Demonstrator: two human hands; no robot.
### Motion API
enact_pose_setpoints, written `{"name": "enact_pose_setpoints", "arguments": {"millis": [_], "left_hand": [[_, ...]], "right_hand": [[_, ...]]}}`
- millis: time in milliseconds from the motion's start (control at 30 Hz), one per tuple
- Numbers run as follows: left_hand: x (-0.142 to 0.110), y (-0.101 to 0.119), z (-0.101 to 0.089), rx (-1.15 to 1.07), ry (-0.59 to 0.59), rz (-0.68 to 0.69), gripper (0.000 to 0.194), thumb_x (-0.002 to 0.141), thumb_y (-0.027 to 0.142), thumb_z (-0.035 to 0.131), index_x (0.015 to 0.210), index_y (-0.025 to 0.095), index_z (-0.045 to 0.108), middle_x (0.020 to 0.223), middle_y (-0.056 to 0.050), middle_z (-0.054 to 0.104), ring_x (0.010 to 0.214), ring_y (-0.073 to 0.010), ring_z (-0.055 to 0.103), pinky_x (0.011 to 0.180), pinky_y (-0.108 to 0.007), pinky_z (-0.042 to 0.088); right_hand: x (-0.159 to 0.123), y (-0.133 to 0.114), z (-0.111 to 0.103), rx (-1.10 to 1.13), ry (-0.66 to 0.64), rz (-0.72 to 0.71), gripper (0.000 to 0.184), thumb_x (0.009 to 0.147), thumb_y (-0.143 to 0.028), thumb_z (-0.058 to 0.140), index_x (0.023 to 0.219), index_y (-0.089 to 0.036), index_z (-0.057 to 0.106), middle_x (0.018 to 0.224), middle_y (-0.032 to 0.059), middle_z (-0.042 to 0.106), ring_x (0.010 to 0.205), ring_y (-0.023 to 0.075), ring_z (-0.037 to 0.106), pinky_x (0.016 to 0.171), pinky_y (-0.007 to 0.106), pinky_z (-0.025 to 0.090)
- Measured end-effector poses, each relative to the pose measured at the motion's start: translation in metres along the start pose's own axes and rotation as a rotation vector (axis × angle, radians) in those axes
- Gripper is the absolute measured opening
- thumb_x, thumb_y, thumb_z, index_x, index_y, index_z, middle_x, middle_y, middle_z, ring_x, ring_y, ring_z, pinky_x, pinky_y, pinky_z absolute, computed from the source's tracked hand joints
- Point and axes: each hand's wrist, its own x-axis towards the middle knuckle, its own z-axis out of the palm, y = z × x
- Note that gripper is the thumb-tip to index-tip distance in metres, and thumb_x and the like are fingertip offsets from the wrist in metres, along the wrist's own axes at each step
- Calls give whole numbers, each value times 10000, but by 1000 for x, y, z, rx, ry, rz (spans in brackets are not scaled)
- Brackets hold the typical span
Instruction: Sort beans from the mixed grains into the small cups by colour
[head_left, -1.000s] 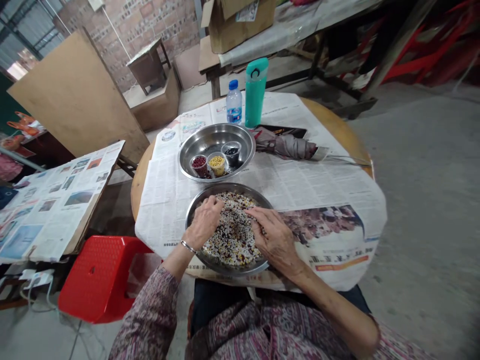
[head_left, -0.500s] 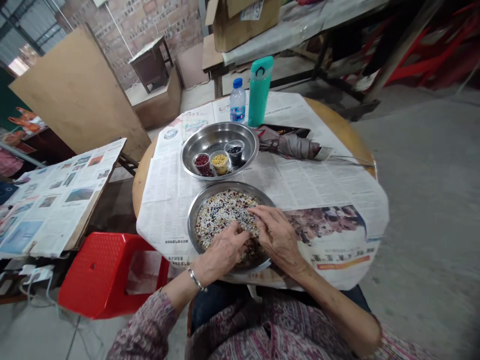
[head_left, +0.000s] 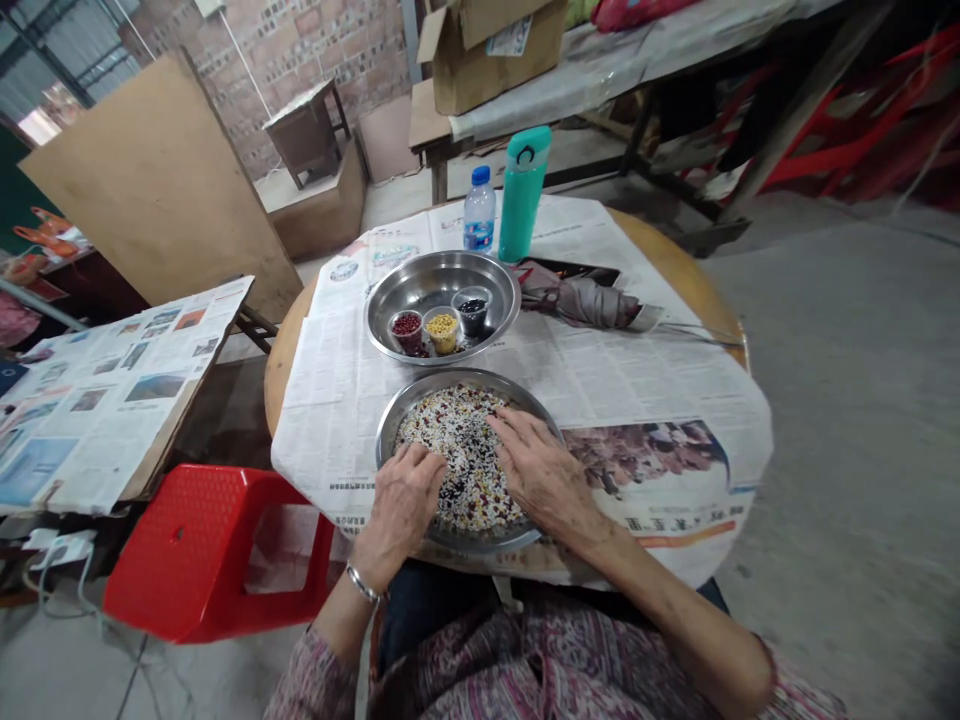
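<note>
A metal basin (head_left: 390, 415) near the table's front edge holds a mix of white grains with black, red and yellow beans (head_left: 469, 440). At its left side my left hand (head_left: 401, 500), with a silver bangle on the wrist, rests over the mix, fingers slightly bent and partly hidden. My right hand (head_left: 544, 475) lies over the right side, its fingers stretched out on the grains. Neither hand shows anything gripped. Behind stands a second metal basin (head_left: 405, 285) with a cup of red beans (head_left: 407, 330), a cup of yellow beans (head_left: 442, 330) and a cup of black beans (head_left: 472, 310).
Newspaper (head_left: 322, 400) covers the round table. A water bottle (head_left: 479, 212), a teal flask (head_left: 523, 195) and a folded grey umbrella (head_left: 585, 300) lie beyond the basins. A red stool (head_left: 187, 550) stands left, beside another newspaper-covered table (head_left: 112, 390). A cardboard box (head_left: 499, 60) sits behind.
My left hand swept from the basin's upper left toward its near middle, then back to the left side. My right hand stayed at the right, its fingers now flatter.
</note>
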Motion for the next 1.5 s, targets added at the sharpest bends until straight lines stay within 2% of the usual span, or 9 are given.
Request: {"name": "enact_pose_setpoints", "arguments": {"millis": [167, 333, 500, 733, 900, 1067, 1200, 1367, 1500], "left_hand": [[-30, 0, 10, -141, 249, 45, 84, 968, 201, 553, 947, 198, 633, 861, -31, 657, 824, -168, 585, 765, -326, 477], [-37, -4, 22, -226, 400, 50, 92, 937, 152, 552, 948, 186, 637, 866, -43, 673, 858, -188, 591, 816, -373, 465], [-37, -4, 25, -248, 383, 12, 160, 956, 163, 492, 994, 191, 645, 909, -49, 675, 917, -199, 591, 926, -420, 440], [-36, -6, 25, -254, 329, 4, 198, 975, 194, 456, 935, 194, 650, 881, -40, 690, 871, -187, 603, 888, -397, 414], [-36, -5, 23, -247, 275, 37, 257, 986, 223, 433, 835, 198, 640, 828, -23, 699, 806, -171, 597, 869, -395, 384], [-37, -4, 24, -261, 277, 33, 255, 984, 216, 426, 902, 211, 667, 855, -18, 728, 817, -165, 633, 903, -406, 379], [-37, -4, 24, -260, 268, 22, 266, 989, 224, 417, 959, 210, 681, 909, -36, 742, 858, -172, 647, 917, -416, 382], [-36, -3, 22, -253, 237, 5, 260, 994, 225, 417, 1014, 208, 675, 947, -41, 736, 883, -183, 633, 933, -426, 373], [-36, -3, 22, -272, 236, 11, 239, 993, 220, 429, 1001, 208, 667, 936, -29, 733, 877, -181, 625, 934, -423, 366]], "right_hand": [[26, 1, 7, -115, -145, -71, 407, 959, -199, 397, 1317, -114, 569, 1333, 144, 607, 1251, 273, 512, 1062, 408, 410], [46, -25, 15, -177, -280, -124, 376, 951, -217, 448, 1292, -137, 585, 1357, 161, 588, 1242, 306, 511, 1010, 453, 428], [11, -46, -2, -36, -403, -334, 290, 942, -162, 449, 1175, -178, 621, 1273, 116, 622, 1163, 259, 534, 946, 404, 466], [-17, -30, -25, 157, -653, -446, 287, 817, -62, 564, 1044, -213, 653, 1006, 49, 646, 929, 193, 558, 812, 321, 485], [18, -4, -16, 39, -507, -390, 332, 830, -36, 509, 1071, -204, 664, 956, 69, 628, 919, 195, 568, 794, 309, 488], [46, 11, -8, -158, -329, -200, 343, 859, -50, 451, 1102, -179, 655, 1032, 112, 636, 1006, 237, 571, 830, 329, 512], [36, -2, -6, -185, -354, -151, 354, 849, -36, 438, 1105, -176, 639, 1035, 117, 641, 1001, 241, 584, 841, 347, 522], [9, -28, -12, 48, -472, -321, 333, 862, -42, 468, 1090, -207, 646, 967, 65, 648, 920, 186, 627, 764, 284, 535], [19, -27, -24, 202, -432, -338, 256, 894, -72, 467, 984, -202, 669, 876, 38, 673, 804, 155, 646, 716, 268, 525]]}}
